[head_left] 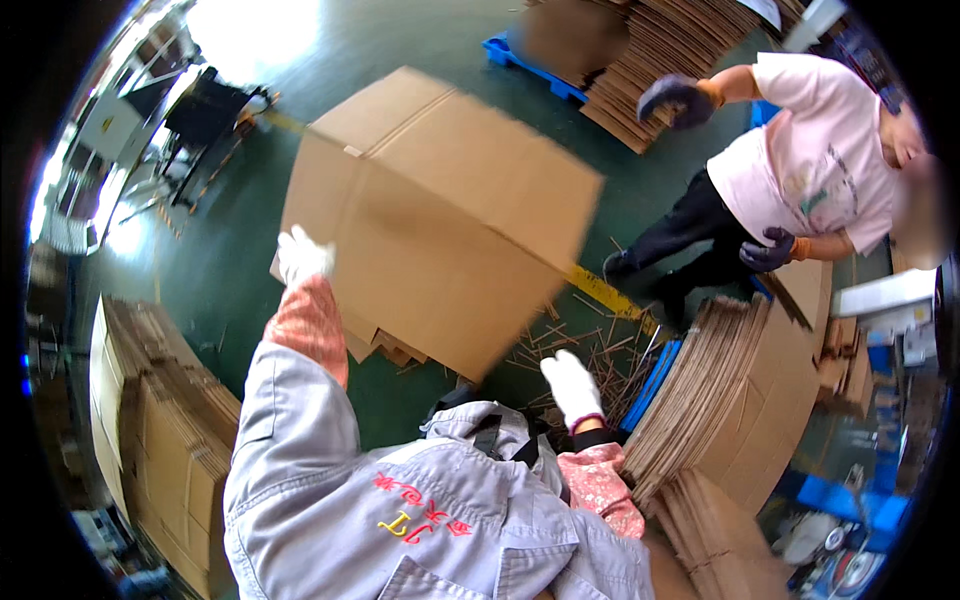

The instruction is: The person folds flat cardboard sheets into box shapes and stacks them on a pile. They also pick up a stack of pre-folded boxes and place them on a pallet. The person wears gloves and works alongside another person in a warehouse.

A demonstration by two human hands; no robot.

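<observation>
A large flat brown cardboard sheet [450, 225] with crease lines stretches out in front of me, tilted. My left hand [303, 257], in a white glove, grips its left edge. My right hand [572, 388], also white-gloved, reaches forward beside the sheet's near right corner. Its fingers are stretched out and hold nothing. Under the sheet's near edge, more cardboard pieces [395, 347] peek out. Loose cardboard strips [600, 355] litter the green floor close to my right hand.
Upright stacked cardboard [725, 390] stands to my right, another stack [165, 430] to my left. A co-worker [790, 180] in a pink shirt and dark gloves stands at right. Far off, cardboard [665, 60] lies on a blue pallet [530, 68]. Machinery [190, 120] is at far left.
</observation>
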